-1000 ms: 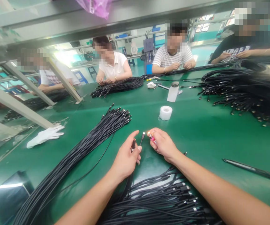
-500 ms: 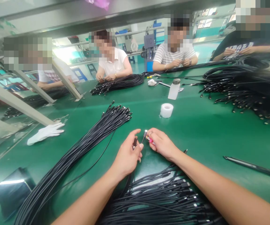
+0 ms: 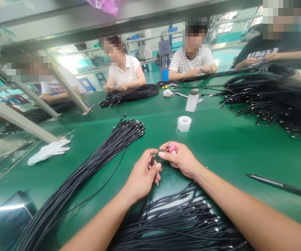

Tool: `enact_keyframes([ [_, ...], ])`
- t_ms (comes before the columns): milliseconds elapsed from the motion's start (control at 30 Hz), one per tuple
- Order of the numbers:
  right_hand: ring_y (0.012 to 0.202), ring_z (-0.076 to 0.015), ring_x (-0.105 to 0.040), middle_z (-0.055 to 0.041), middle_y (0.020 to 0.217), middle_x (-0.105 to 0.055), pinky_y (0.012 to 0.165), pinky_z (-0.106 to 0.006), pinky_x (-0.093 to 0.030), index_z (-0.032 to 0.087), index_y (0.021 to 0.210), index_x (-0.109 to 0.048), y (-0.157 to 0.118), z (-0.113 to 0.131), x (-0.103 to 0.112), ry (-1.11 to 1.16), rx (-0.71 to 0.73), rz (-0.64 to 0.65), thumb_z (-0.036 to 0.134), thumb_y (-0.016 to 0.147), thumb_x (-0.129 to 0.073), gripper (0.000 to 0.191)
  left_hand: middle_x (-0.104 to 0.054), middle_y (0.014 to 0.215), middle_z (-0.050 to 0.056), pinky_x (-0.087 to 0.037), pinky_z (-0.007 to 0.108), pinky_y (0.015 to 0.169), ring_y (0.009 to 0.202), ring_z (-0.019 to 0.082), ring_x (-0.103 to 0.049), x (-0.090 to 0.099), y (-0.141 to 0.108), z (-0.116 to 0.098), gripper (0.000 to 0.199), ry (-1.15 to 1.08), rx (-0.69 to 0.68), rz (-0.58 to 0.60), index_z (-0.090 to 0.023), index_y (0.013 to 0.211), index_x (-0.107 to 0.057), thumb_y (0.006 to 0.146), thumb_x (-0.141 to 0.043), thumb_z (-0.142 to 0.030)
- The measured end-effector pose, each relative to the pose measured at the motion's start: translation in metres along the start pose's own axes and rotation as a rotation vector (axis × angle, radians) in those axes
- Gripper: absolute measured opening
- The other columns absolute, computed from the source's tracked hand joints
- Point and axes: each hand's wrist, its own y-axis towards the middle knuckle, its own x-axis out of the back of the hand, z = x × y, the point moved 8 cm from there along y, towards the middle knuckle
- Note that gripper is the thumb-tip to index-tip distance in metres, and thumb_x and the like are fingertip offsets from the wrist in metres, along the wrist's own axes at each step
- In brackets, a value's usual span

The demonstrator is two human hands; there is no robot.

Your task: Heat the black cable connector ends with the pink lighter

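My left hand [image 3: 141, 174] grips a black cable near its end, and a small dark connector [image 3: 152, 160] sticks up from my fingers. My right hand [image 3: 178, 159] is shut on a pink lighter [image 3: 171, 148], holding it just beside the connector. No flame shows at the lighter. A long bundle of black cables [image 3: 108, 150] lies on the green mat to the left of my hands. Under my wrists sits a loose pile of black cables [image 3: 182, 219], and my hands touch neither.
A white tape roll [image 3: 184, 123] and a plastic bottle [image 3: 192, 101] stand ahead on the green mat. A white glove [image 3: 48, 152] lies left. A large cable heap [image 3: 270, 101] fills the far right. Several co-workers sit opposite, handling cables.
The small flame at the lighter's tip is gone. The lighter has turned and risen slightly, and my right hand has shifted up and left, closer to my left hand.
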Motion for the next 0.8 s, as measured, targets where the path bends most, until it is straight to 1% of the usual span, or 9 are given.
enact_keyframes([
  [67,0.039,-0.0028,-0.024,0.0106,0.05,-0.035,0.035,-0.018,-0.016,0.015,0.083,-0.063,0.002,0.001,0.004,0.032,0.004,-0.021,0.04,0.07,-0.081,0.033,-0.056,0.077,-0.003,-0.049,0.023,0.047,0.055,0.01,-0.059,-0.001,0.0,0.0,0.035,0.007,0.0,0.012,-0.023,0.12,-0.047,0.087,-0.057,-0.032],
  [133,0.039,-0.0031,-0.024,0.0104,0.048,-0.034,0.035,-0.018,-0.014,0.015,0.077,-0.06,0.004,0.003,0.013,0.075,0.012,-0.076,0.041,0.071,-0.08,0.033,-0.056,0.077,-0.003,-0.049,0.023,0.048,0.055,0.011,-0.059,0.0,0.0,0.0,0.035,0.001,0.005,0.014,-0.023,0.119,-0.047,0.087,-0.057,-0.032],
  [233,0.039,-0.0027,-0.027,0.0068,0.054,-0.046,0.034,-0.018,-0.015,0.016,0.074,-0.057,0.008,0.004,0.028,0.116,0.032,-0.183,0.043,0.069,-0.081,0.037,-0.055,0.078,-0.003,-0.049,0.023,0.048,0.055,0.011,-0.059,0.0,0.0,-0.001,0.034,-0.013,0.017,0.007,-0.023,0.118,-0.047,0.087,-0.057,-0.032],
  [333,0.04,-0.0024,-0.031,0.0036,0.062,-0.054,0.034,-0.017,-0.016,0.016,0.072,-0.054,0.01,0.004,0.035,0.122,0.039,-0.224,0.045,0.068,-0.081,0.04,-0.056,0.078,-0.003,-0.05,0.024,0.049,0.055,0.011,-0.059,0.001,-0.001,-0.001,0.034,-0.013,0.025,0.005,-0.023,0.117,-0.047,0.086,-0.058,-0.033],
  [433,0.04,-0.0028,-0.031,0.0041,0.059,-0.052,0.034,-0.018,-0.016,0.016,0.07,-0.054,0.009,0.003,0.032,0.112,0.029,-0.209,0.046,0.069,-0.081,0.04,-0.056,0.079,-0.003,-0.05,0.024,0.049,0.055,0.011,-0.058,0.001,-0.001,-0.001,0.033,-0.008,0.023,0.007,-0.022,0.117,-0.047,0.086,-0.057,-0.032],
  [533,0.039,-0.0036,-0.027,0.0078,0.049,-0.041,0.035,-0.018,-0.014,0.016,0.072,-0.057,0.007,0.004,0.023,0.077,0.017,-0.147,0.045,0.069,-0.081,0.037,-0.056,0.079,-0.002,-0.051,0.025,0.049,0.055,0.011,-0.058,0.0,0.0,0.0,0.032,-0.006,0.018,0.012,-0.022,0.116,-0.047,0.087,-0.056,-0.032],
  [600,0.04,-0.004,-0.026,0.0093,0.048,-0.035,0.036,-0.019,-0.015,0.015,0.078,-0.061,0.005,0.004,0.017,0.036,0.016,-0.094,0.045,0.071,-0.079,0.035,-0.056,0.079,-0.002,-0.051,0.025,0.049,0.055,0.011,-0.059,0.0,0.0,0.0,0.032,-0.002,0.014,0.017,-0.022,0.116,-0.047,0.088,-0.056,-0.032],
  [700,0.042,-0.0043,-0.027,0.0088,0.052,-0.035,0.037,-0.019,-0.017,0.015,0.084,-0.064,0.004,0.005,0.014,-0.027,0.044,-0.065,0.045,0.073,-0.078,0.035,-0.057,0.079,-0.002,-0.051,0.025,0.049,0.056,0.011,-0.059,-0.001,0.0,-0.001,0.031,0.003,0.013,0.026,-0.021,0.116,-0.046,0.088,-0.055,-0.031],
  [800,0.043,-0.0045,-0.028,0.0081,0.053,-0.036,0.039,-0.019,-0.02,0.015,0.081,-0.063,0.004,0.007,0.015,-0.094,0.093,-0.078,0.046,0.075,-0.076,0.034,-0.057,0.079,-0.002,-0.05,0.024,0.049,0.056,0.011,-0.059,-0.001,0.0,-0.001,0.029,0.009,0.014,0.034,-0.021,0.115,-0.046,0.089,-0.054,-0.031],
])
